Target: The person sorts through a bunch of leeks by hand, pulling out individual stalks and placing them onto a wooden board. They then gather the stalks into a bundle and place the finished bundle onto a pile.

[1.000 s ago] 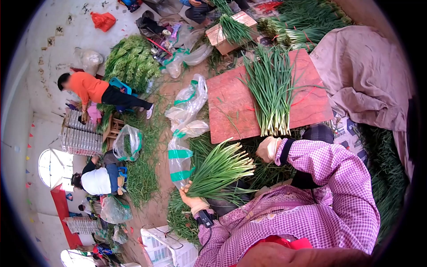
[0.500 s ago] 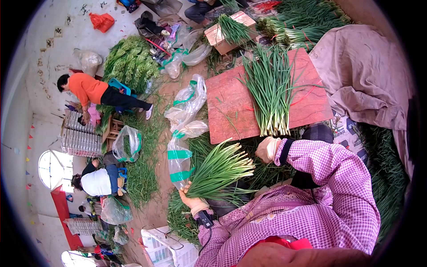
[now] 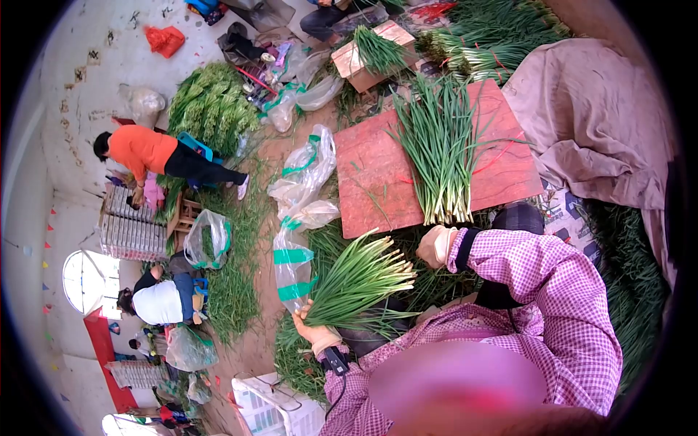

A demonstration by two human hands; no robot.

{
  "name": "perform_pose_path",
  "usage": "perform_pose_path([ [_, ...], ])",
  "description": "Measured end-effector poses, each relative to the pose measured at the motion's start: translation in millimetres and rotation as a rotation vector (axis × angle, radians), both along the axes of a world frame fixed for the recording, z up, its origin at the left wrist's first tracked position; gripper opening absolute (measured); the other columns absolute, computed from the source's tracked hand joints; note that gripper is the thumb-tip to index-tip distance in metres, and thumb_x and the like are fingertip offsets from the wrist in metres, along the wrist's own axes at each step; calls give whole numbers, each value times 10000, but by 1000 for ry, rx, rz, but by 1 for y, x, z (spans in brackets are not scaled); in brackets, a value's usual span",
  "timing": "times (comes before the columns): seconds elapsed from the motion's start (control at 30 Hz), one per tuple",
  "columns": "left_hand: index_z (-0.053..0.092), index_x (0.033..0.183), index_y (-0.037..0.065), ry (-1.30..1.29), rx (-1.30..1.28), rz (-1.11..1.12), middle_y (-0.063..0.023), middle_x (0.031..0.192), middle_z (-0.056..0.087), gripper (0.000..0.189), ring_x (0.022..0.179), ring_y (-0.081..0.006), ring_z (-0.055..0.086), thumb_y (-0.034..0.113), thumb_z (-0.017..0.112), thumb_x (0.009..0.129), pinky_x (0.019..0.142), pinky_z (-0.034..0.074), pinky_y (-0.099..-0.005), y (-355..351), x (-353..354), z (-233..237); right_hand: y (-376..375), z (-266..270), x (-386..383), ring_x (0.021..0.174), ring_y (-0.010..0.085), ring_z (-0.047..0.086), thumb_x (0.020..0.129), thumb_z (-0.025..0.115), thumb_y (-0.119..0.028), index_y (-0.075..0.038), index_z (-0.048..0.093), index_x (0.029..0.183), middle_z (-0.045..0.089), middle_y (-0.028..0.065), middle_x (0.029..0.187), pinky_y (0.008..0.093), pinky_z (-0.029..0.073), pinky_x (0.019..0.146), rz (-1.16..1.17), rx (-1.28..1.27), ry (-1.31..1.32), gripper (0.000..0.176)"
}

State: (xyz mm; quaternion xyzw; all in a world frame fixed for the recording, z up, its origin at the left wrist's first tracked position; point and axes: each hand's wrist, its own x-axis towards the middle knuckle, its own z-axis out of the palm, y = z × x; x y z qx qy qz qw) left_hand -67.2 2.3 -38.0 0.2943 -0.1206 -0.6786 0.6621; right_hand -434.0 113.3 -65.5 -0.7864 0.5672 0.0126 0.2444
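Observation:
A loose bunch of Chinese chives (image 3: pixel 356 283) is in my left hand (image 3: pixel 314 330), gripped near the leafy end, with the pale stem ends fanned toward the upper right. My right hand (image 3: pixel 436 245), in a light glove, is curled closed just below the near edge of a red board (image 3: pixel 371 174). What its fingers hold, if anything, is hidden. On the board lies a larger pile of chives (image 3: pixel 440 152), its white ends facing me, close to my right hand. A red tie (image 3: pixel 502 154) lies beside that pile.
Clear plastic bags with green tape (image 3: pixel 294 261) lie left of the board. A white crate (image 3: pixel 280 407) stands at lower left. A grey cloth (image 3: pixel 589 109) covers the right side. Chive heaps (image 3: pixel 502 36) lie behind. A person in orange (image 3: pixel 145 149) and others are farther left.
The view has shifted very slightly, and my head covering's brim now blurs the bottom. Both hands and the chives stay nearly in place.

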Motion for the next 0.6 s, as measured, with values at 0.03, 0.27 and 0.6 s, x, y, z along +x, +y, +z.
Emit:
perform_pose_path([
  [0.03, 479, 667, 104, 1, 0, -3, 14, 540, 459, 312, 530, -135, 479, 265, 426, 928, 849, 475, -350, -1, 2, -1, 1, 4, 0, 598, 254, 625, 669, 605, -165, -10, 681, 693, 625, 116, 620, 395, 458, 459, -3, 0, 1, 174],
  [0.27, 490, 680, 105, 33, 60, -15, 16, 540, 457, 311, 532, -131, 484, 274, 425, 932, 845, 482, -353, -2, 5, -1, 3, 18, 1, 617, 253, 633, 638, 627, -170, -46, 701, 713, 638, 95, 638, 390, 473, 487, -5, 7, 50, 163],
  [0.6, 484, 688, 103, 13, 60, 20, 17, 545, 462, 301, 542, -137, 486, 267, 428, 934, 847, 486, -348, -1, 1, 1, 1, 27, 0, 725, 296, 651, 688, 608, -190, -53, 686, 807, 670, 107, 752, 430, 501, 555, 21, 119, 62, 197],
])
